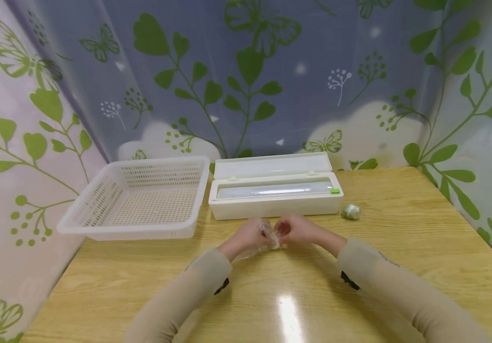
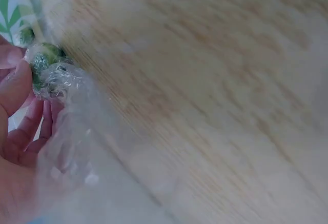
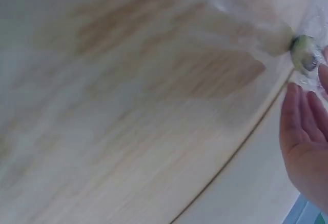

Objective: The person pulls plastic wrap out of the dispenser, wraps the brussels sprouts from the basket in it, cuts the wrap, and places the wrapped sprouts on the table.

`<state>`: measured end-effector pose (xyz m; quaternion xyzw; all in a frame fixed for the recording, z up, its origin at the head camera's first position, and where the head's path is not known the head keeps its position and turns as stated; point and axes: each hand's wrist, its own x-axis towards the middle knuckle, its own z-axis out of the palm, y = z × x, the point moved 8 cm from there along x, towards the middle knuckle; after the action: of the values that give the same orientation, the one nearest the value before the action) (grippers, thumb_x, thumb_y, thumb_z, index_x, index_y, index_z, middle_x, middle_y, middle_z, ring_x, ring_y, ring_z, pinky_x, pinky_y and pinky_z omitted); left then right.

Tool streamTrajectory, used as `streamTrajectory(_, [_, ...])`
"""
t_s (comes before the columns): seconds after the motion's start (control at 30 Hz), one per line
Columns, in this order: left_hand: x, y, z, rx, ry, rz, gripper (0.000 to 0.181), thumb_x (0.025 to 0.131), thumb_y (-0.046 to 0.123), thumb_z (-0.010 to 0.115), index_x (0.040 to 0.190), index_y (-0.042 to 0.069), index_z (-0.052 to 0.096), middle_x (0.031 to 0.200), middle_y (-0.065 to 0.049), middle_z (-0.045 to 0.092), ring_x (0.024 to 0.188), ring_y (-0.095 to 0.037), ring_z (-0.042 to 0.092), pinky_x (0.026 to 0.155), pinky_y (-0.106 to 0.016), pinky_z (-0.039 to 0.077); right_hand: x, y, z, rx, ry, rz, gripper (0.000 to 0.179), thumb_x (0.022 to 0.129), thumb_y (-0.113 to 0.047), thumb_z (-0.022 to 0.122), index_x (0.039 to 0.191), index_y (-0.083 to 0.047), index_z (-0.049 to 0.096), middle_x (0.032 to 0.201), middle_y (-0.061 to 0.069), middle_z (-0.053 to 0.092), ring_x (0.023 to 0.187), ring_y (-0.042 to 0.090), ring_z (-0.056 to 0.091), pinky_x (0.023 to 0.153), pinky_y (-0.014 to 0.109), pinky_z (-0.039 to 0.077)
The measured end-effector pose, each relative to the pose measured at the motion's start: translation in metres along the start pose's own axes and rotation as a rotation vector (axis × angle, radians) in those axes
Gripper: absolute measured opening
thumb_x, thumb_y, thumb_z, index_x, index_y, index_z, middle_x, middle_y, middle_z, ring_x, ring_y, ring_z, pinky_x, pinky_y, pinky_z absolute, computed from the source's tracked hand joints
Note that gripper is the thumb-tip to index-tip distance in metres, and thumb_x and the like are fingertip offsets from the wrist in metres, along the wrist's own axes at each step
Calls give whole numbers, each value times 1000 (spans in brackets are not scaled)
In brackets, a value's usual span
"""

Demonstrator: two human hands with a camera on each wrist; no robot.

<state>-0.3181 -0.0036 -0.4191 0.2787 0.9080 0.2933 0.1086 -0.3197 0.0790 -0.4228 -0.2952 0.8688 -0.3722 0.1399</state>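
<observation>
Between my two hands is a small round green fruit or vegetable [image 2: 45,62], wrapped in clear cling film; its exact kind cannot be told. My left hand [image 1: 250,234] pinches it with thumb and fingertips, and a loose sheet of cling film [image 2: 87,131] trails over that hand. From the other side my right hand [image 1: 298,230] pinches the film close to the green ball [image 3: 305,55]. A second wrapped green ball [image 1: 351,211] lies on the table, right of the hands.
Behind the hands stands a white cling film box [image 1: 276,208], lid raised, with a film roll [image 1: 276,189] inside. A white plastic basket [image 1: 138,232] is at the left. Everything rests on a wooden table [image 1: 400,224]; a patterned curtain [image 1: 306,95] hangs behind.
</observation>
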Motion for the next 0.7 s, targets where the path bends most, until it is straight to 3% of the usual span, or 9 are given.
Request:
streamTrajectory(0.13, [3, -1, 1, -25, -8, 20, 9, 72, 13, 73, 76, 8, 66, 72, 5, 56, 64, -10, 50, 60, -22, 43, 2, 0, -1, -49, -19, 24, 21, 73, -10, 71, 88, 2, 64, 80, 3, 62, 73, 13, 56, 66, 26, 47])
streamTrajectory(0.23, [3, 0, 2, -46, -39, 62, 8, 72, 13, 74, 75, 7, 68, 70, 4, 56, 63, -8, 49, 57, -20, 43, 3, -2, 0, -54, -27, 8, 14, 73, -8, 70, 81, 2, 64, 74, 2, 62, 66, 9, 52, 60, 24, 45])
streamTrajectory(0.43, [-2, -4, 4, -186, -141, 21, 15, 75, 19, 71, 82, 6, 68, 75, 2, 59, 67, -9, 52, 60, -23, 45, 2, -4, 3, -59, -24, 15, 8, 74, -6, 69, 77, -1, 64, 71, 1, 61, 64, 9, 53, 59, 24, 46])
streamTrajectory(0.6, [-1, 0, 3, -91, -156, 64, 13, 80, 20, 66, 86, 10, 71, 87, 3, 65, 80, -9, 56, 72, -22, 44, 1, 0, 3, -111, -28, 57, 10, 73, -10, 71, 74, -3, 64, 68, -1, 60, 62, 9, 52, 58, 23, 45])
streamTrajectory(0.7, [0, -2, 2, -47, -133, 26, 13, 79, 19, 67, 85, 8, 71, 87, 1, 65, 80, -11, 57, 71, -23, 45, 1, 2, 4, -100, -34, 65, 10, 72, -9, 72, 74, -4, 64, 67, -1, 61, 60, 8, 52, 55, 22, 45])
